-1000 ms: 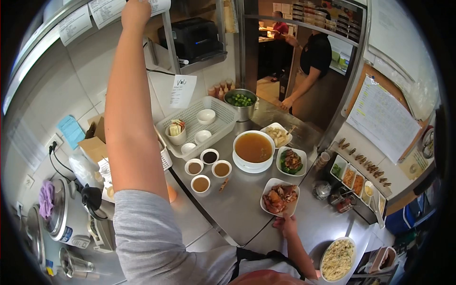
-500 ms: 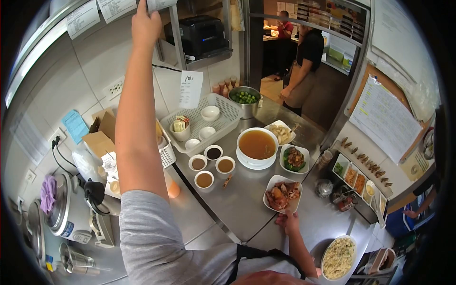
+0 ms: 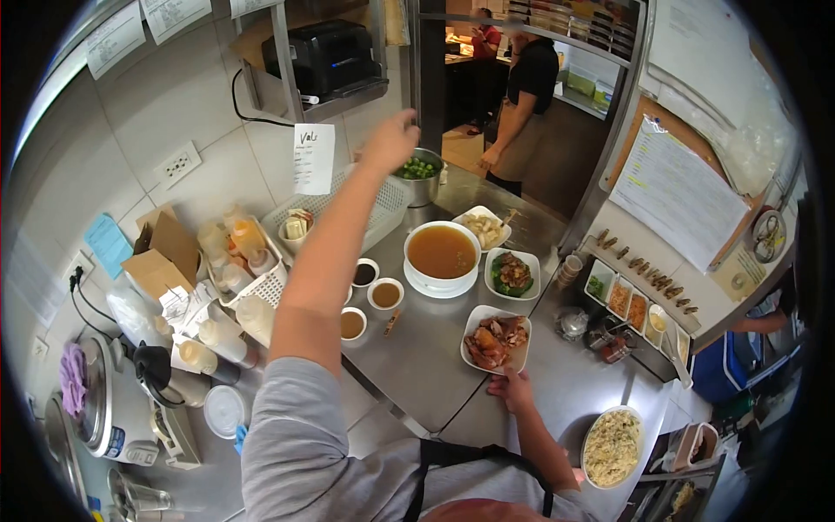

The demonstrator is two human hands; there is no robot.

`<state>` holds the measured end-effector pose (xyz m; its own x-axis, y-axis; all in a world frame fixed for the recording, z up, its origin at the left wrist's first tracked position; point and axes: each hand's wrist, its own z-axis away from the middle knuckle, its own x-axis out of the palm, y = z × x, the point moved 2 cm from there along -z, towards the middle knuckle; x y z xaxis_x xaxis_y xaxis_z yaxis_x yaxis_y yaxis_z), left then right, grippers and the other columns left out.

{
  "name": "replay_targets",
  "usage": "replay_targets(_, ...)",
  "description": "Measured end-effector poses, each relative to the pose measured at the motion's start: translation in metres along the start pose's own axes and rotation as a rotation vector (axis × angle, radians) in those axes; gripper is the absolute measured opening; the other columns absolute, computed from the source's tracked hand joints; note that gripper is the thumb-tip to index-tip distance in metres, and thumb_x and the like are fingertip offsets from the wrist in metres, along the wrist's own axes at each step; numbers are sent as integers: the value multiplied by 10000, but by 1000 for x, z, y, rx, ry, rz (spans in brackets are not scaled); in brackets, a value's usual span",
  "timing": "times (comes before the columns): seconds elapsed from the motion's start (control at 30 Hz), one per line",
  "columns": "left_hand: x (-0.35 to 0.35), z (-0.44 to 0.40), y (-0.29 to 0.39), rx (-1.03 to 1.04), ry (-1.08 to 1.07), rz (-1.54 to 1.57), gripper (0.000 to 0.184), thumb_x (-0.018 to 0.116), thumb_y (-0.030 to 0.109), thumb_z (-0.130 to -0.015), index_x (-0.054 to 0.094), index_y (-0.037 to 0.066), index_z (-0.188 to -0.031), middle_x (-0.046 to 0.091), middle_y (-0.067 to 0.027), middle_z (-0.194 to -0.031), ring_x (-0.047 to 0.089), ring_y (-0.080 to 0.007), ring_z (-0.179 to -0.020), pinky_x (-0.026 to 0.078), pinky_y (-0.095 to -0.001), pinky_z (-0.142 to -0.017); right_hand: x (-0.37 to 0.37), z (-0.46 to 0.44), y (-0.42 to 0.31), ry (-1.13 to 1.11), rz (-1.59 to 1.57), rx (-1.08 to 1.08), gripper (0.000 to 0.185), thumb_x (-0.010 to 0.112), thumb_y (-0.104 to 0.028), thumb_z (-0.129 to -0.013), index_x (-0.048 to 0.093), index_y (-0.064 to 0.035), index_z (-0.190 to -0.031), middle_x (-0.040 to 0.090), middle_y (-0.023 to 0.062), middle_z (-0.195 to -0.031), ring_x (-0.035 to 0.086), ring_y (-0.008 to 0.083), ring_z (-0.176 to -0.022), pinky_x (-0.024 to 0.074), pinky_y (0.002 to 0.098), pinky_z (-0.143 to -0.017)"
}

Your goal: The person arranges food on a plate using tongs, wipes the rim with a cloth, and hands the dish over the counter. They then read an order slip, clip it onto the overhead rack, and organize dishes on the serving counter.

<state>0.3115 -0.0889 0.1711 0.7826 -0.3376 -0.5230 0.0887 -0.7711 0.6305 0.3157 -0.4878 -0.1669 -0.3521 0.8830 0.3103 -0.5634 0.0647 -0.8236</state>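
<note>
My left hand reaches out over the perforated plastic basket, near the metal pot of green vegetables. Its fingers are loosely bent and apart, and nothing shows in them. At the near edge of a square white dish of browned meat pieces, my right hand grips the rim. Just beyond that dish are a large bowl of brown broth, a dish of greens topped with meat and a dish of pale food. My left forearm partly covers the small sauce cups.
An oval plate of fried rice lies at the lower right. Squeeze bottles and a rice cooker stand at left. A topping tray sits at right. Beyond the hatch stands a person in black; a printer is above.
My left hand has come down and right from the paper slips on the rail to above the basket. My right hand stays at the meat dish. The view has shifted slightly.
</note>
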Motion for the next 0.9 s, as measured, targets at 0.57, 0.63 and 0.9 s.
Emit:
replay_targets(0.57, 104, 295, -48, -146, -66, 296, 284, 560, 103, -710, 517, 75, -990, 518, -109, -783, 521, -220, -666, 424, -304, -603, 2, 0, -1, -27, -18, -54, 228, 434, -194, -828, 350, -66, -998, 514, 114, -739, 527, 199, -516, 486, 329, -463)
replay_targets(0.63, 86, 333, -76, -186, -3, 162, 310, 574, 113, -694, 512, 71, -995, 510, -114, -813, 503, -245, -738, 410, -325, -663, 3, 1, -2, -9, -30, -47, 220, 434, -188, -828, 362, -64, -995, 514, 110, -738, 529, 196, -525, 481, 318, -467)
replay_targets(0.9, 74, 389, -102, -349, -93, -143, 521, 624, 181, -650, 425, 31, -1107, 444, -149, -1025, 421, -294, -953, 346, -357, -820, 29, -6, 3, 46, -123, 1, 201, 432, -155, -826, 371, -70, -998, 534, 99, -736, 537, 192, -575, 465, 299, -501)
